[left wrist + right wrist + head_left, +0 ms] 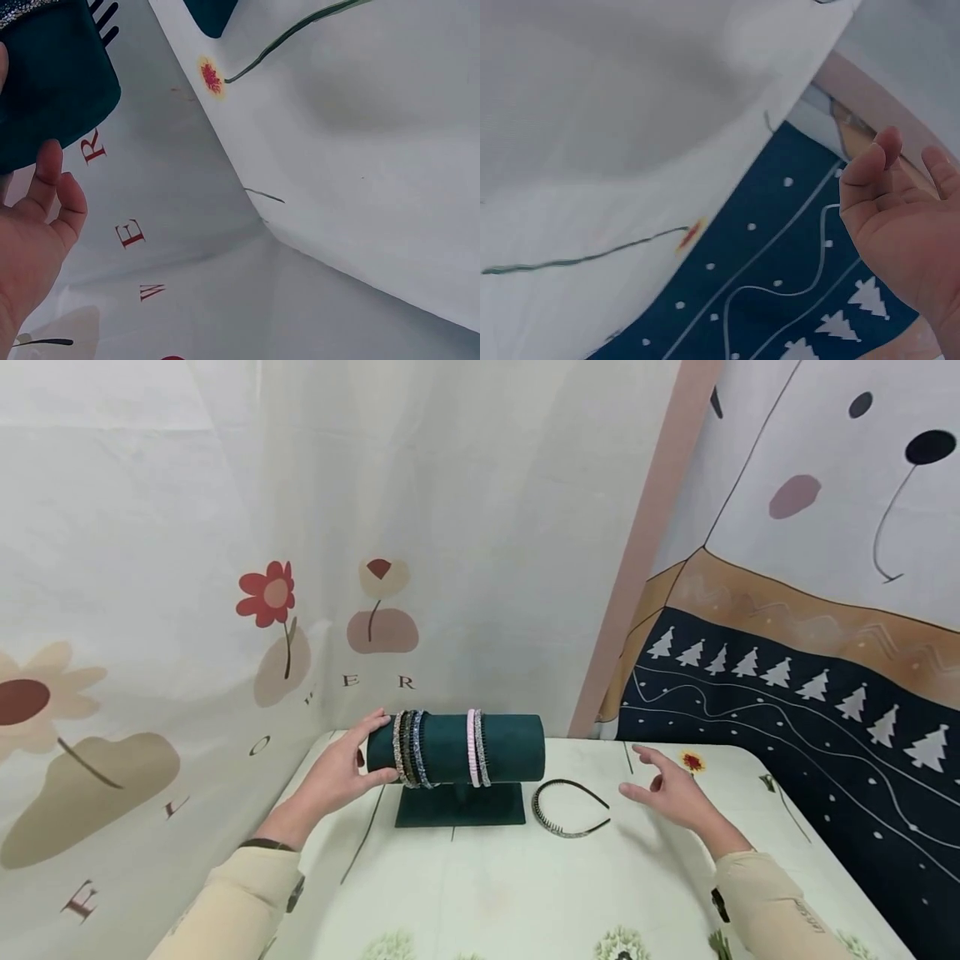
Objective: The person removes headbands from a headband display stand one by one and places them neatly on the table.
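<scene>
A dark green cylindrical headband display stand (442, 747) stands on the table, its roll lying sideways on a flat base. Sparkly headbands (408, 748) circle the roll toward its left end. Right of centre sit a pink headband (472, 748) and a silver glittery headband (482, 748). My left hand (341, 772) grips the roll's left end, thumb at the front and fingers over the top. In the left wrist view, that hand (37, 232) touches the roll. A loose black toothed headband (551, 822) lies right of the base. Beyond it my right hand (671, 789) hovers, fingers loosely bent, holding nothing.
The pale table (480, 893) carries a printed flower pattern. A white curtain with flowers and letters (480, 527) hangs behind and at the left. On the right hangs a dark cloth with white trees (750, 727), close to the table's edge.
</scene>
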### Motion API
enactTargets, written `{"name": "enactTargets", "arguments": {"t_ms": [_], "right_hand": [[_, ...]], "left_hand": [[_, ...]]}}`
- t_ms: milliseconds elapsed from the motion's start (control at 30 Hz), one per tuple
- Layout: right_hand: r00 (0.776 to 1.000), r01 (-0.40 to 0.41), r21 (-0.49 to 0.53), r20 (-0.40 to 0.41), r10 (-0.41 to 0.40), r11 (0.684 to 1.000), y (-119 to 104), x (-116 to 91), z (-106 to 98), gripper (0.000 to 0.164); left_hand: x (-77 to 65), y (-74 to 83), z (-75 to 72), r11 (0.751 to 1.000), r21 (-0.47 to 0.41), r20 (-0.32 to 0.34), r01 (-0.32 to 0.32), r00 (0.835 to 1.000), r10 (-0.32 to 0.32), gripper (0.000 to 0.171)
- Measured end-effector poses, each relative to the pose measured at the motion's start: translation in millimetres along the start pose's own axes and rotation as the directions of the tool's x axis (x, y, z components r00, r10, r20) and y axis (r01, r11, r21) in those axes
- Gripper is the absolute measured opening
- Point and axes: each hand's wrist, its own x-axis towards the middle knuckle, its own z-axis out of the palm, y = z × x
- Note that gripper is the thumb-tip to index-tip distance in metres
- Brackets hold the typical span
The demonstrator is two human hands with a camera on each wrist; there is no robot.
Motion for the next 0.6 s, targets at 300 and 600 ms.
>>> {"name": "enactTargets", "arguments": {"t_ms": [300,600], "right_hand": [[0.999,0.052,0.076,0.003,-0.052,0.996,-27,14,-1,0.093],[0.973,0.230,0.104,-0.027,-0.229,0.968,-77,33,9,0.089]], "left_hand": [[-7.3,-0.2,4.4,0.998,0.053,-0.049,-0.039,0.998,0.042,0.091],[-4.5,1.1,2.2,0.998,0.056,-0.024,-0.024,0.999,0.025,0.092]]}}
